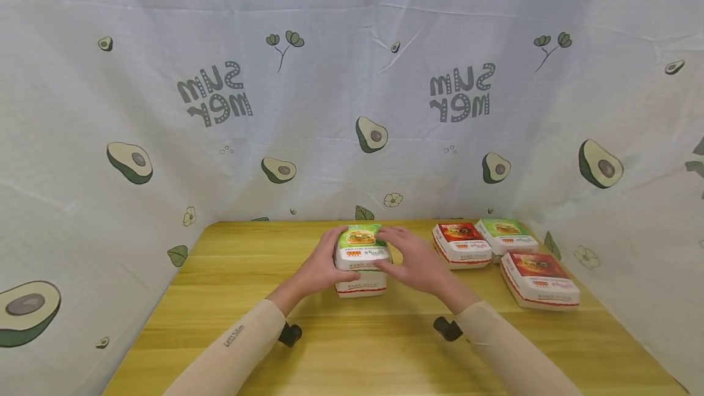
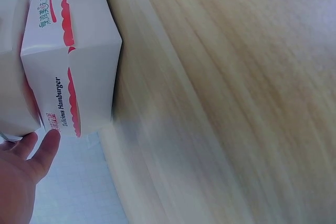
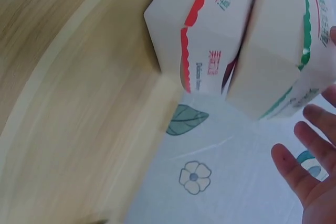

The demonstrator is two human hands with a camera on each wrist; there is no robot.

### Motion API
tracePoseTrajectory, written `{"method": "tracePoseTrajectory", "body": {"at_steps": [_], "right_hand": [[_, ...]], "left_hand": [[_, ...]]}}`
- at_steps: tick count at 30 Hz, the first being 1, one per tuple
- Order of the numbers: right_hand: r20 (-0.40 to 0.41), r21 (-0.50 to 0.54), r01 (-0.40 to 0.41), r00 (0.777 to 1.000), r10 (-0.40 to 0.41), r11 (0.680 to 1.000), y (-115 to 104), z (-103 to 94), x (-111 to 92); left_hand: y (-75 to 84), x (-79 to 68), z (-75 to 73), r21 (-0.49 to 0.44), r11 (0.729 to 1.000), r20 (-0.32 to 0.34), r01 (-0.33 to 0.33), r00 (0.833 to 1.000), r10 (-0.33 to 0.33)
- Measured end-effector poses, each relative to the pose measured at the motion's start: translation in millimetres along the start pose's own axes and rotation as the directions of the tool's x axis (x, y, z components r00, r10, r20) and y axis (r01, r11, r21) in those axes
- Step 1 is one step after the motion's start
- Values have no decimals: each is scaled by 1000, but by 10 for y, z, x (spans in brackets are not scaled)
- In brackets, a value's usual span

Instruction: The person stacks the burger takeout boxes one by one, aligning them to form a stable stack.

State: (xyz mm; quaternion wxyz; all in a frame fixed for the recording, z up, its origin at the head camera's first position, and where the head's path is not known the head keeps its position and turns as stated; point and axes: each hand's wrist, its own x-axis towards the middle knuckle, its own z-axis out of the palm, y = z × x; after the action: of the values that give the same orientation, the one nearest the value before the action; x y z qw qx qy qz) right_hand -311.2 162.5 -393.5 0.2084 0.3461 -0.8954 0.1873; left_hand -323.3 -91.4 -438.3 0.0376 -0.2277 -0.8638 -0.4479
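Observation:
Two white hamburger boxes stand stacked on the wooden table. The upper box (image 1: 362,254) has a green printed lid with a burger picture; the lower box (image 1: 361,287) has a red scalloped trim. My left hand (image 1: 324,264) grips the upper box's left side, thumb across the front near the seam. In the left wrist view, fingertips (image 2: 51,137) lie right at the boxes' far edge. From the right, my right hand (image 1: 415,261) touches the upper box with its thumb in front. Its other fingers (image 3: 286,161) spread loosely beside the box in the right wrist view.
At the table's right side lie more burger boxes: a red-topped one (image 1: 462,246), a green-topped one (image 1: 507,237) behind it, and another red-topped one (image 1: 540,280) nearer. A white avocado-print curtain (image 1: 330,90) hangs behind the wooden table (image 1: 253,274).

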Motion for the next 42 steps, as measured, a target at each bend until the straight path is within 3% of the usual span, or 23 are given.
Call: {"method": "tracePoseTrajectory", "body": {"at_steps": [13, 28, 42], "right_hand": [[-60, -55, -79, 995, 76, 995, 243, -229, -162], [-40, -75, -151, 988, 148, 986, 537, -480, -435], [-49, -122, -164, 986, 159, 979, 821, -622, -610]], "left_hand": [[30, -4, -5, -5, 1000, -9, 13, 1000, -13], [31, 0, -5, -17, 1000, -1, 22, 1000, -22], [11, 5, 7, -4, 1000, -10, 30, 999, -30]]}}
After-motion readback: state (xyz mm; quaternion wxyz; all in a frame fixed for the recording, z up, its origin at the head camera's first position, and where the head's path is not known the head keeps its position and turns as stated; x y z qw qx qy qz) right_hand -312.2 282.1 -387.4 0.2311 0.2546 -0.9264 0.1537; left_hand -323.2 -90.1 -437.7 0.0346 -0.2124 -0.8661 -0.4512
